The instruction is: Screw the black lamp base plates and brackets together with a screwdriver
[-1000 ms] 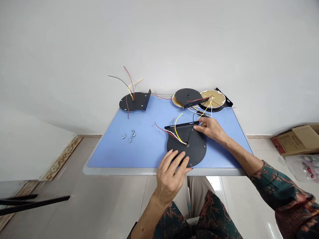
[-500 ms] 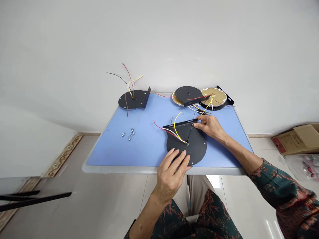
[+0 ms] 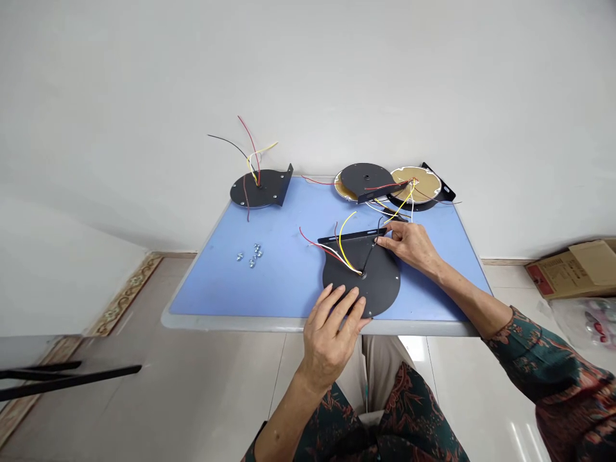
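A black round metal plate with a slotted, bent-up flange lies near the front edge of the table. Red, white, yellow, brown and black wires come up through its middle hole. My left hand grips the plate's near edge, fingers spread over the top and the thumb partly hidden. At the flange's right corner, my right hand pinches the plate between thumb and fingers, close to the black wire. Whether it also touches that wire I cannot tell. Several small silver screws lie loose to the left.
On the blue-topped table, another black plate with wires rests at the back left. At the back right, a black plate overlaps a tan disc with wires. A cardboard box stands on the floor at the right.
The camera view has shifted slightly. Both hands keep their places on the plate, and nothing else has visibly moved.
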A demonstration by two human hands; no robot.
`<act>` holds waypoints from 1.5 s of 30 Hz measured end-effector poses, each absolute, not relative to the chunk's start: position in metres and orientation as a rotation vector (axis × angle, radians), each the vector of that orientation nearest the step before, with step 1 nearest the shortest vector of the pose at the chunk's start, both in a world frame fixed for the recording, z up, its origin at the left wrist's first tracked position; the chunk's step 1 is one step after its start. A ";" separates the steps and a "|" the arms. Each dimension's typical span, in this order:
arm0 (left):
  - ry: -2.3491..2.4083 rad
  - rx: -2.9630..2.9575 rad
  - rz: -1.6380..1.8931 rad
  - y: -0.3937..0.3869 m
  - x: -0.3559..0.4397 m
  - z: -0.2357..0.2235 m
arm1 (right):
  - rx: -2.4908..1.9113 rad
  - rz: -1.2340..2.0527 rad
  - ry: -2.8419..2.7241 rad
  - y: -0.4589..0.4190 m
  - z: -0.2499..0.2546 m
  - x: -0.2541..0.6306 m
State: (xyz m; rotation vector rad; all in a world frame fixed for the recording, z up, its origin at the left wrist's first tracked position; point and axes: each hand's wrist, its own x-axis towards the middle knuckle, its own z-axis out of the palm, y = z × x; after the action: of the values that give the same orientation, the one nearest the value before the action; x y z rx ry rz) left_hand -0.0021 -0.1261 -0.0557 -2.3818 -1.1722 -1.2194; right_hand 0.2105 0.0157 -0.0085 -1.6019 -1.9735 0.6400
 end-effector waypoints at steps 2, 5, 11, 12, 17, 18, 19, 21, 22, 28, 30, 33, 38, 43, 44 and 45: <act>-1.178 -2.379 -1.223 -0.126 -0.002 -0.056 | -1.598 0.634 -1.981 0.015 -0.009 0.210; -1.183 -2.377 -1.230 -0.126 -0.002 -0.057 | -1.598 0.603 -1.990 0.012 -0.009 0.210; -1.191 -2.365 -1.249 -0.125 -0.002 -0.059 | -1.581 0.579 -2.000 0.006 -0.006 0.210; -1.192 -2.365 -1.250 -0.125 -0.002 -0.059 | -1.578 0.577 -2.003 0.006 -0.006 0.210; -1.187 -2.370 -1.244 -0.125 -0.002 -0.059 | -1.568 0.567 -2.014 0.009 -0.008 0.211; -1.186 -2.367 -1.244 -0.125 -0.002 -0.058 | -1.560 0.567 -2.017 0.009 -0.009 0.212; -1.185 -2.365 -1.246 -0.125 -0.002 -0.058 | -1.550 0.567 -2.022 0.010 -0.010 0.212; -1.186 -2.362 -1.252 -0.125 -0.002 -0.058 | -1.529 0.570 -2.028 0.010 -0.011 0.213; -1.186 -2.363 -1.254 -0.125 -0.002 -0.058 | -1.522 0.572 -2.028 0.010 -0.011 0.214; -1.197 -2.371 -1.264 -0.126 -0.002 -0.060 | -1.497 0.578 -2.036 0.009 -0.013 0.217; -1.209 -2.377 -1.262 -0.126 -0.002 -0.060 | -1.507 0.588 -2.031 0.009 -0.013 0.216; -1.220 -2.385 -1.253 -0.126 -0.001 -0.059 | -1.545 0.633 -2.009 0.009 -0.012 0.214; -1.215 -2.375 -1.251 -0.126 -0.001 -0.059 | -1.567 0.639 -2.038 0.008 -0.008 0.209; -1.211 -2.376 -1.253 -0.126 -0.001 -0.060 | -1.544 0.656 -2.047 0.007 -0.008 0.208; -1.210 -2.373 -1.255 -0.126 -0.001 -0.060 | -1.536 0.659 -2.048 0.006 -0.008 0.208; -1.209 -2.370 -1.257 -0.126 -0.001 -0.060 | -1.528 0.660 -2.051 0.006 -0.008 0.208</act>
State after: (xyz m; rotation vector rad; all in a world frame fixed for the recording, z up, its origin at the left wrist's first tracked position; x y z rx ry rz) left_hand -0.0011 -0.1261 -0.0603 -2.3702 -1.2089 -1.2571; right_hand 0.2084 0.0060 -0.0084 -1.5281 -2.0507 0.6599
